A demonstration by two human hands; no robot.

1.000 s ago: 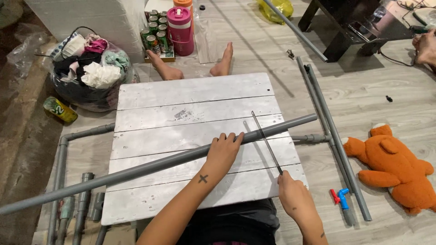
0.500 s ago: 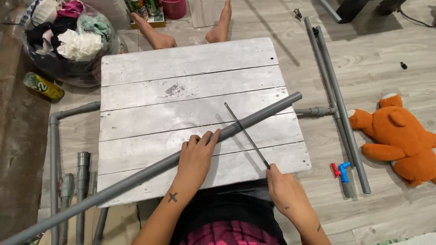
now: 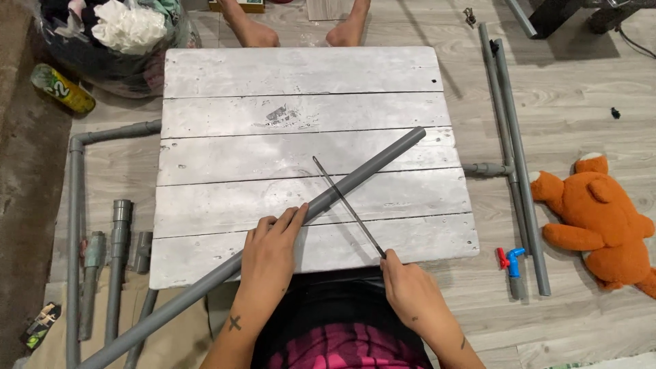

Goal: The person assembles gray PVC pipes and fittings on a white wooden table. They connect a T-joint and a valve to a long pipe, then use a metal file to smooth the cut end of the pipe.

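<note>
Left hand (image 3: 270, 256) pressing a grey pipe (image 3: 328, 198) flat near the desk's (image 3: 301, 75) front edge, right hand (image 3: 413, 294) gripping a thin saw blade (image 3: 348, 207) laid across the pipe

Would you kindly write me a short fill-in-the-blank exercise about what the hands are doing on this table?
1. The left hand presses a long grey ____ onto the white plank table.
2. The right hand holds a thin saw blade that lies ____ the pipe.
3. On the floor to the right lies an ____ stuffed toy.

Missing words: pipe; across; orange
</note>
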